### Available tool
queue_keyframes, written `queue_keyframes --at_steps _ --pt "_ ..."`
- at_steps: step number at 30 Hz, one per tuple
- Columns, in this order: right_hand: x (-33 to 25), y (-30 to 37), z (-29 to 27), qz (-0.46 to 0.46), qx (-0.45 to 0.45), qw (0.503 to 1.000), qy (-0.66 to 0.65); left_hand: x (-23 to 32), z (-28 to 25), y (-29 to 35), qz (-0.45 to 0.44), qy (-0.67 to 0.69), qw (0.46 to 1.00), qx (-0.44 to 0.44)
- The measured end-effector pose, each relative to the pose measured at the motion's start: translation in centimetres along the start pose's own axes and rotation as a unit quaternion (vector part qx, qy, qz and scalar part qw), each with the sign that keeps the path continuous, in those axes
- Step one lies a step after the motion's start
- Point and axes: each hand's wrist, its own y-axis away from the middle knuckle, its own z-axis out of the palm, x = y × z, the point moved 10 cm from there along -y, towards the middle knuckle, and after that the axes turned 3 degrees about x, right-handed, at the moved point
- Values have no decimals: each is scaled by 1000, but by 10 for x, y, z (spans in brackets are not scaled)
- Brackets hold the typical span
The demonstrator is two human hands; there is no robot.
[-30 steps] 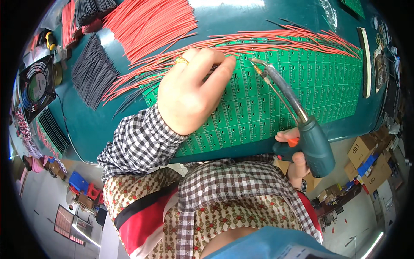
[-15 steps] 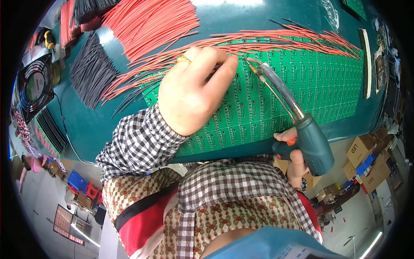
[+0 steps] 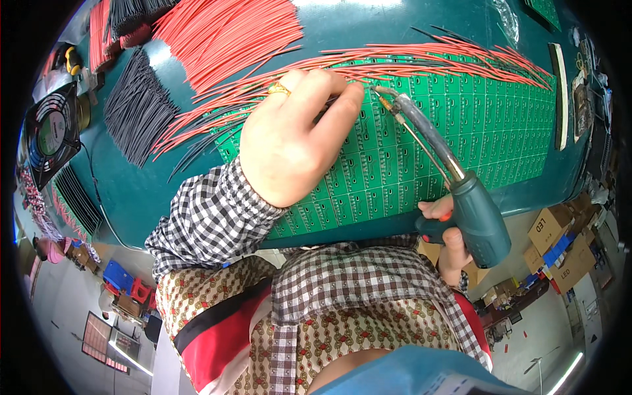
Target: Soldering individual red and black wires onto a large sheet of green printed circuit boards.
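My right hand (image 3: 451, 253) is wrapped round the grip of a dark green soldering gun (image 3: 480, 217) with a red trigger. Its metal barrel and thin feed tube slant up to the left, and the tip hovers at or touches a panel of green circuit boards (image 3: 388, 164); contact is too small to tell. Just left of the tip, my left hand (image 3: 296, 135), with a ring on one finger, rests over the panel with thumb and fingers pinched together. Whatever it pinches is hidden behind the fingers. Loose red and black wires (image 3: 395, 66) lie across the panel's far edge, passing by the left hand.
Bundles of red wires (image 3: 230, 39) and black wires (image 3: 138, 105) lie at the far left of the green table (image 3: 368, 26). A black fan (image 3: 52, 131) stands at the left edge with its cable. A pale strip (image 3: 559, 99) lies on the right. Cardboard boxes (image 3: 559, 243) sit beyond the table.
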Motion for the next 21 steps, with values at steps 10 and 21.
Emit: queue_keyframes --at_steps 10,21 --pt "-2 0 -10 -26 -5 1000 -10 2 4 -2 12 2 1000 11" --pt "3 -4 -20 -38 31 983 -174 2 -11 1 -8 -46 998 36"
